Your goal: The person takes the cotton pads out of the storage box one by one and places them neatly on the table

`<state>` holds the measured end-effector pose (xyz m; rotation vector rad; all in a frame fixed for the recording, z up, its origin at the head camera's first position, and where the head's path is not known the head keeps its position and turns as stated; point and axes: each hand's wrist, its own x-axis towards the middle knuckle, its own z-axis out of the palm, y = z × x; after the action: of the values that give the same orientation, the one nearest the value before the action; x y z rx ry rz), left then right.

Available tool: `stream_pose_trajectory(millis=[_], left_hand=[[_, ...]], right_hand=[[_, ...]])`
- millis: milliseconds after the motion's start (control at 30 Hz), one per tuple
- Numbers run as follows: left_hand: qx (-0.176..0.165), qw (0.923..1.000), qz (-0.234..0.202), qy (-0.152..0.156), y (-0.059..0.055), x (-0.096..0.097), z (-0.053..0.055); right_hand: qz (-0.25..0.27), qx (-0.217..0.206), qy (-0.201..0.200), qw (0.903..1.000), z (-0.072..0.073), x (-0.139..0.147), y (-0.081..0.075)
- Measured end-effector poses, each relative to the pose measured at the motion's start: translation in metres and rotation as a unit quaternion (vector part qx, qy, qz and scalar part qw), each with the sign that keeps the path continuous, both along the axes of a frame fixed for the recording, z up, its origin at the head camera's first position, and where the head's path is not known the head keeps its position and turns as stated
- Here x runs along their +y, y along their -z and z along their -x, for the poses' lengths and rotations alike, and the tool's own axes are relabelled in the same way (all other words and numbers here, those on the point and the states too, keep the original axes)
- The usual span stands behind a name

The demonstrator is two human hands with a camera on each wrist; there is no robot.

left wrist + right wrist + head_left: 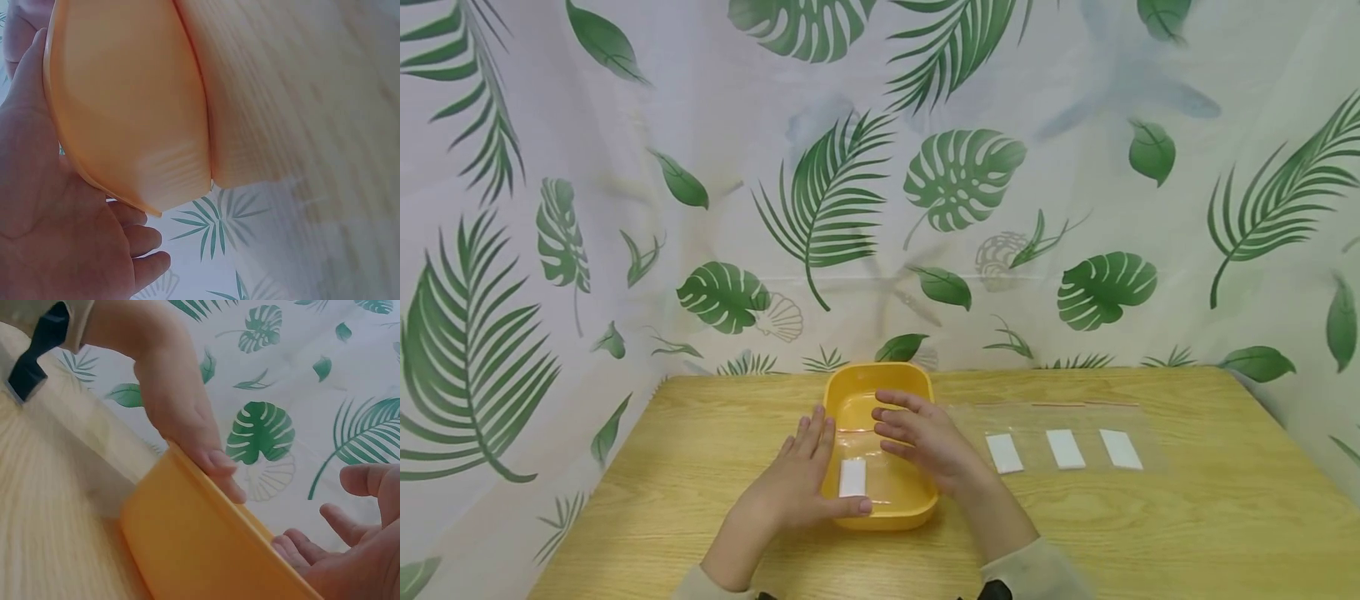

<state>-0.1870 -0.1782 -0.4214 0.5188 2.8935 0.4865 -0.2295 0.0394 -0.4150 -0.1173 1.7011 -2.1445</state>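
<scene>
A yellow plastic tub (887,522) stands on the wooden table, its long side running away from me. Inside lies a clear plastic bag (895,467) with a white rectangle (852,477) in it. My left hand (793,483) rests against the tub's left rim, fingers straight and thumb reaching over the near end. Over the tub's right side, my right hand (928,437) has its fingers spread and loosely bent, with nothing held. The right wrist view shows this hand (356,531) beside the tub's rim (250,531).
To the right of the tub, several clear bags lie in a row, with a white rectangle (1003,453), another white rectangle (1065,449) and a third white rectangle (1121,450) in them. A leaf-patterned curtain (1045,200) hangs behind the table (1225,517).
</scene>
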Motion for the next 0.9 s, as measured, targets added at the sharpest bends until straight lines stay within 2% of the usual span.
stream_pose_trajectory(millis=[200,400,533,767,900], left_hand=[[0.0,1.0,-0.004,0.003,-0.001,0.0,0.0],[0.002,1.0,-0.004,0.004,0.0,0.0,0.001],[0.0,1.0,-0.004,0.002,0.0,0.0,0.002],[-0.006,1.0,-0.006,0.0,0.002,0.0,0.002],[-0.006,1.0,-0.006,-0.004,0.001,0.0,0.002]], right_hand=[[0.03,-0.043,0.017,0.9985,-0.004,-0.008,0.002],[0.06,-0.067,0.03,0.9955,-0.004,-0.009,0.005],[0.067,-0.067,0.029,0.9951,-0.004,-0.01,0.009],[0.037,-0.047,0.05,0.9969,-0.007,-0.017,0.012],[0.034,-0.055,0.06,0.9961,-0.009,-0.021,0.011]])
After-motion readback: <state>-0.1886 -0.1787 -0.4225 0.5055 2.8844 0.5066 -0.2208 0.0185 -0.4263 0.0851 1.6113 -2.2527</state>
